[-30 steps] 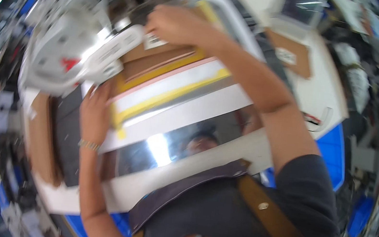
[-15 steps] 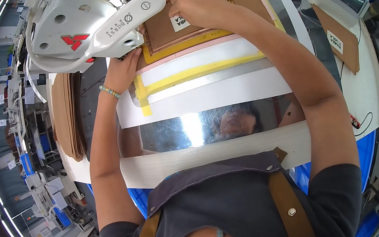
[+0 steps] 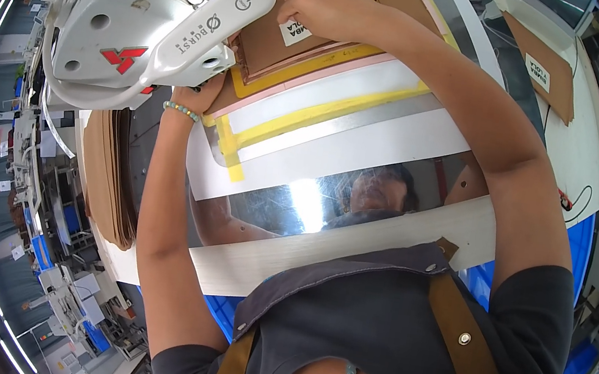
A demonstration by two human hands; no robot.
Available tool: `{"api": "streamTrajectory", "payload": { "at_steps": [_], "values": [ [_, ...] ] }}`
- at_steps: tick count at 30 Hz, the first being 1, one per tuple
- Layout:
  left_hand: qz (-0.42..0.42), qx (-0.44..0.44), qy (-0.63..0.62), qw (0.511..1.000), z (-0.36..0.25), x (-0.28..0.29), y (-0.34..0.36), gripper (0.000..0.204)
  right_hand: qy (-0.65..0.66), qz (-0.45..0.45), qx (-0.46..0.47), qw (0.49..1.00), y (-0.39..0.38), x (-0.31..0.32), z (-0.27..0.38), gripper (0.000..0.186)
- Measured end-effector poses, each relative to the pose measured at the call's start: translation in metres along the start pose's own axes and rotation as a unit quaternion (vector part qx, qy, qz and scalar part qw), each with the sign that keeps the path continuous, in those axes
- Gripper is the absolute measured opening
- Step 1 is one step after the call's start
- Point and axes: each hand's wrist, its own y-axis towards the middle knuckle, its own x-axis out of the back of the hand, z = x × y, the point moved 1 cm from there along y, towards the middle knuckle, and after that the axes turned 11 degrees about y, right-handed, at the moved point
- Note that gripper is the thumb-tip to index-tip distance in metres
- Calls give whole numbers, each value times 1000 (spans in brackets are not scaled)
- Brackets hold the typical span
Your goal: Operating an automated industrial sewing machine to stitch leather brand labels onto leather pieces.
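Overlapping left hand, white machine head, brown stack nearby, right hand over brown panel, both grips unclear

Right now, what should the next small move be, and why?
I'd probably ease the left hand slightly back from the white machine head: the head partly hides its fingers here, so their clearance can't be judged. The right hand is over the brown panel, at its white label, so I'd leave that one be.

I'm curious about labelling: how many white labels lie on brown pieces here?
2: one label, top centre, partly covered by the right hand; another label on the brown piece at upper right. More may be hidden.
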Motion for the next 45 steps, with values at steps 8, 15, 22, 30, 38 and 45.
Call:
{"api": "streamTrajectory", "payload": {
  "at_steps": [8, 15, 22, 30, 38, 45],
  "values": [
    [-85, -62, 19, 994, -18, 6, 15, 41, -58, 16, 12, 998, -2, -4, 3, 20],
    [-90, -55, 85, 991, -19, 3, 16, 40, 2, -9, 63, 998, -5, -16, 7, 21],
    [-46, -37, -27, 998, -5, -3, 7, 41, 81, 64, 121, 987, -11, -31, 21, 33],
    [3, -2, -51, 999, 13, -11, 3, 39, 47, 100, 69, 992, -18, -28, 35, 45],
    [-9, 6, -75, 997, 27, -12, 3, 41, 73, 109, 60, 990, -14, -23, 37, 45],
    [-15, 17, -137, 990, 35, -22, 11, 42, 42, 116, 44, 991, -12, -26, 41, 45]
  ]
}}
